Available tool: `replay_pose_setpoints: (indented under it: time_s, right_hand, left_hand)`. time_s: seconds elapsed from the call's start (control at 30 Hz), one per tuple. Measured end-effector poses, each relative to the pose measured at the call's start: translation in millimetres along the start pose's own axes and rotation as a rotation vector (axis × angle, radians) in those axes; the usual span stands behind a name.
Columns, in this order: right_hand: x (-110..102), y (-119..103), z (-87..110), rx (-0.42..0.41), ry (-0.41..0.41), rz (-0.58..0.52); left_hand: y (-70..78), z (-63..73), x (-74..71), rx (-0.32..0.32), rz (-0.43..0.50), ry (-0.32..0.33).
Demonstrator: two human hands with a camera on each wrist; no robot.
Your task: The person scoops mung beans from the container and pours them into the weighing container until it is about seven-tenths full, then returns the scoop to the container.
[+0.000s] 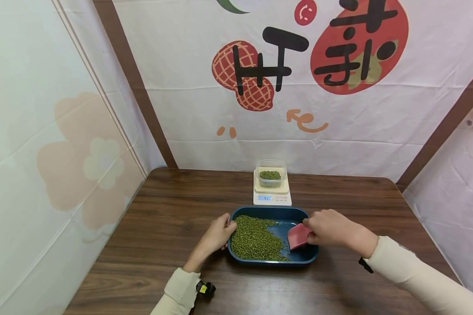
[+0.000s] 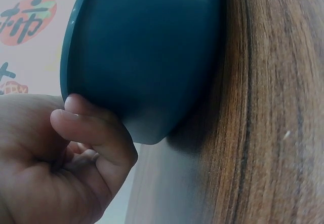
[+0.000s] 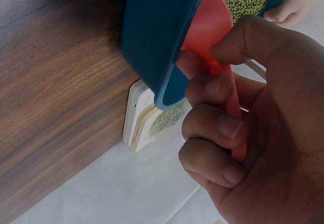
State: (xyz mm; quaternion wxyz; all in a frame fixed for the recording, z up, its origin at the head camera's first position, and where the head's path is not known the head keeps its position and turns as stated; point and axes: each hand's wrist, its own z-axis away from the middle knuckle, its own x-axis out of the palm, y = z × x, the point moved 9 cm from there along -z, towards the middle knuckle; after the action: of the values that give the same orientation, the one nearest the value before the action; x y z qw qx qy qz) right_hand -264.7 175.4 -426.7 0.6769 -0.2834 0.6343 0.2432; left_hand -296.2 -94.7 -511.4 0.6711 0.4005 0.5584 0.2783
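A dark blue tray (image 1: 277,213) stands on the table, with green mung beans (image 1: 256,239) heaped over its left and middle parts. At its left end my left hand (image 1: 217,234) grips the rim, thumb on top and curled fingers against the outer wall (image 2: 147,46). My right hand (image 1: 331,226) holds a pink scoop (image 1: 297,236) by the handle, fingers wrapped round it. The scoop's head is inside the tray's right end, where the blue floor shows beside the beans. In the right wrist view the red-pink scoop (image 3: 210,24) overlaps the tray's near wall.
Just behind the tray is a white kitchen scale (image 1: 272,200) with a lit display. On it sits a clear plastic container (image 1: 271,165) holding some mung beans. The brown wooden table (image 1: 181,205) ends at a printed white cloth (image 1: 205,153) behind.
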Motion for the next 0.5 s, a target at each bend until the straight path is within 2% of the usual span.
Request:
replay_pose_setpoints:
  time_s: [0.5]
  right_hand:
    - [3,-7,-11.1,-0.026,-0.004,-0.028]
  left_hand:
    - [-1.1,-0.6,-0.7,-0.008,-0.004,0.003]
